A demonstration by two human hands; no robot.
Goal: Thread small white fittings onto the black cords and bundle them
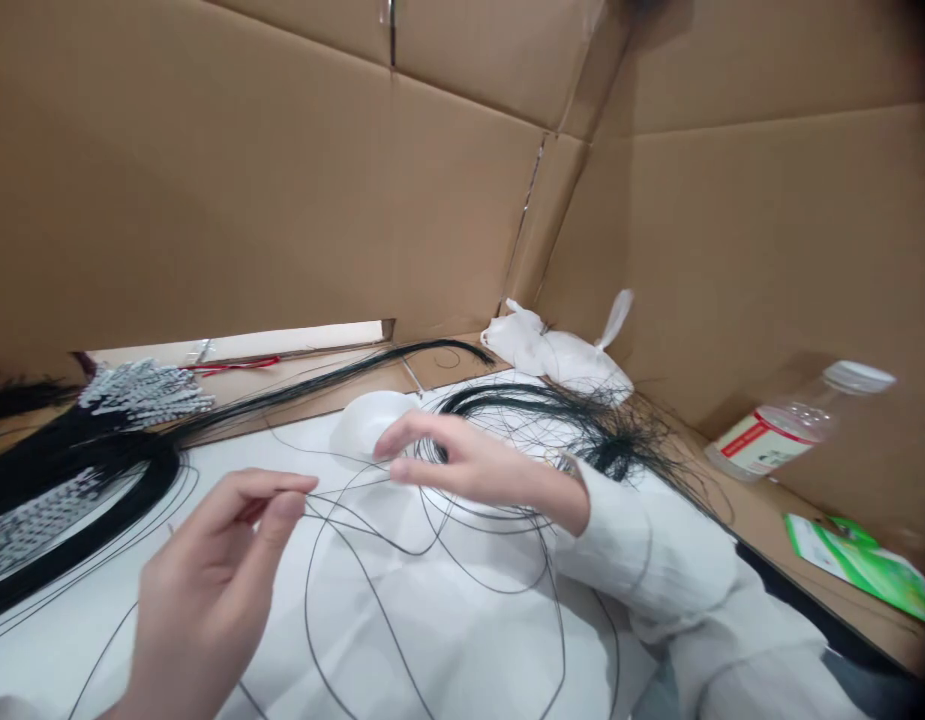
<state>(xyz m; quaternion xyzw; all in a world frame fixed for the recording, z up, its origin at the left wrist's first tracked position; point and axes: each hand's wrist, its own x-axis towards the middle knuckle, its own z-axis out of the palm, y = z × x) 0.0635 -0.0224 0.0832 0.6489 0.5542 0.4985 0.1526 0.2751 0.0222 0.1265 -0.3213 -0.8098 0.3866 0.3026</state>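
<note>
My left hand (214, 575) is closed, with thumb and index finger pinching a thin black cord (357, 530) whose loops spread to the right and down. My right hand (462, 460) hovers in front of a small white bowl (368, 420). Its index finger and thumb are slightly apart, and a strand of cord runs close to their tips. Behind and beneath this hand lies a coil of black cords (499, 397), its frayed loose ends (619, 440) bunched to the right. What the bowl holds cannot be made out.
At left lies a bundle of black cords (143, 490) with grey-white patterned ends (147, 392). A white plastic bag (559, 350) sits in the back corner. A clear bottle (792, 425) and green packet (859, 565) are at right. Cardboard walls (282, 180) enclose the white-covered table.
</note>
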